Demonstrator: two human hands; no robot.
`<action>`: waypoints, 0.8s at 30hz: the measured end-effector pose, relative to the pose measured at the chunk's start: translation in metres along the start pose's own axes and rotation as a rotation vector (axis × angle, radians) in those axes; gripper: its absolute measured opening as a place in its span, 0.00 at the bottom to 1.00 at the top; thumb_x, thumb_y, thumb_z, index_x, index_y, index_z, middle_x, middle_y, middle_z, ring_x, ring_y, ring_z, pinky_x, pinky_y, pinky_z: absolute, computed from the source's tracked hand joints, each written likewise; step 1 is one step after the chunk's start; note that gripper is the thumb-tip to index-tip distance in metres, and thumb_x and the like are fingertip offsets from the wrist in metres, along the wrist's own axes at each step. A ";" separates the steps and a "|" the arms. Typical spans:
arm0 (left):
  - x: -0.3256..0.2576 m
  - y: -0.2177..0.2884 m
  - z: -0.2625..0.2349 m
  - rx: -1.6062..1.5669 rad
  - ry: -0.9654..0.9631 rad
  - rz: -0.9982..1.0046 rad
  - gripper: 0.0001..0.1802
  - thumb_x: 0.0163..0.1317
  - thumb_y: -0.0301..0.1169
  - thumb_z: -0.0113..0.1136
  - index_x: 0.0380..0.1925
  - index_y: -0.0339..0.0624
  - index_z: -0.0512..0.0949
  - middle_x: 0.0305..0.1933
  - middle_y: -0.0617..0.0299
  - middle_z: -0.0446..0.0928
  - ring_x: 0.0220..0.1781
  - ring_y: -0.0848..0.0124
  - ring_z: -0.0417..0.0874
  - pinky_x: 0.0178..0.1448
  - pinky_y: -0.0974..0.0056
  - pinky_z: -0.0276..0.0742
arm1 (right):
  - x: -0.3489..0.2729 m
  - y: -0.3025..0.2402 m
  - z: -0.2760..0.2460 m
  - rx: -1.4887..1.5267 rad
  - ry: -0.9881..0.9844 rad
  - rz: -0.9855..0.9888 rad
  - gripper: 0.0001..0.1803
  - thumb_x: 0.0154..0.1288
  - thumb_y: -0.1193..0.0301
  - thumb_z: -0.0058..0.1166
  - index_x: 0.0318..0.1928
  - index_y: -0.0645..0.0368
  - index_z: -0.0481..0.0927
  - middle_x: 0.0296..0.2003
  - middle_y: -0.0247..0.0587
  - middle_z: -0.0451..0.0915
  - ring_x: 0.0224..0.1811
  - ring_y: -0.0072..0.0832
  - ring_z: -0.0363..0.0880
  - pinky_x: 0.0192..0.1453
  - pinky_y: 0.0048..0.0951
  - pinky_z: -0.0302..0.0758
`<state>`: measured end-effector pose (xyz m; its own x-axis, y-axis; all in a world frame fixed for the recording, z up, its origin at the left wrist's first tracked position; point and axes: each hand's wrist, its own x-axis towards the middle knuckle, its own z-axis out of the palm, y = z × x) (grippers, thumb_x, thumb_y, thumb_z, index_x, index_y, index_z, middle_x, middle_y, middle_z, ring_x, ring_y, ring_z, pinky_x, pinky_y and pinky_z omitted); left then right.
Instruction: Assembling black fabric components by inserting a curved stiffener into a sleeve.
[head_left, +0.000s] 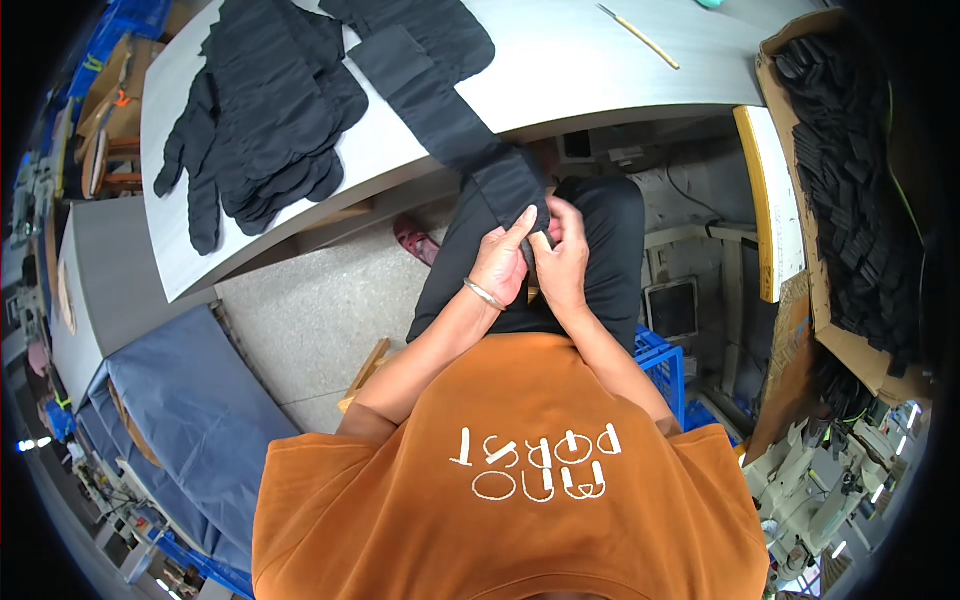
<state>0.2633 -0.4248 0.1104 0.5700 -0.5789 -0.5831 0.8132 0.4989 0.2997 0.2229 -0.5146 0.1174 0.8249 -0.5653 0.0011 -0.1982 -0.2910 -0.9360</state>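
Two hands at work above the lap [615,240], on the near end of a black strip [445,125]. Left hand [498,268]: thumb on top, fingers clamped on the strip. Right hand [563,264] just beside, fingers curled at the same end; pinching or merely touching, cannot tell. Far end up on the bench [580,85], middle hanging over its edge. Left on the bench, a heap of black pieces [275,130]; well apart, toward the far right, a thin stick [640,41]. Probably at the stage of working that end by hand, perhaps straightening it. Needed next, by the look of it: a firm left hold and small, careful motions from the right.
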 end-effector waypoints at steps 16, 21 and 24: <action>-0.009 0.016 0.012 -0.115 -0.039 -0.046 0.23 0.72 0.48 0.56 0.50 0.37 0.79 0.48 0.55 0.83 0.52 0.67 0.84 0.61 0.63 0.78 | 0.012 0.006 -0.007 -0.043 -0.117 0.013 0.15 0.55 0.77 0.61 0.45 0.64 0.77 0.37 0.48 0.79 0.37 0.37 0.82 0.45 0.32 0.78; -0.002 0.022 0.009 -0.034 -0.039 0.031 0.22 0.72 0.45 0.56 0.48 0.34 0.78 0.46 0.53 0.83 0.49 0.64 0.85 0.58 0.59 0.81 | -0.010 -0.026 -0.023 -0.148 -0.061 -0.183 0.27 0.60 0.74 0.63 0.59 0.62 0.71 0.58 0.50 0.67 0.50 0.39 0.80 0.52 0.34 0.79; 0.005 0.023 0.006 -0.035 -0.021 0.048 0.21 0.72 0.43 0.57 0.48 0.33 0.78 0.47 0.51 0.83 0.49 0.63 0.85 0.57 0.59 0.82 | -0.024 -0.032 -0.041 -0.482 -0.291 -0.414 0.33 0.55 0.74 0.67 0.63 0.54 0.71 0.63 0.54 0.64 0.53 0.47 0.78 0.54 0.41 0.79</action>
<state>0.2856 -0.4206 0.1188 0.6109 -0.5670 -0.5526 0.7804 0.5487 0.2998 0.1874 -0.5232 0.1622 0.9783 -0.1237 0.1660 0.0056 -0.7859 -0.6183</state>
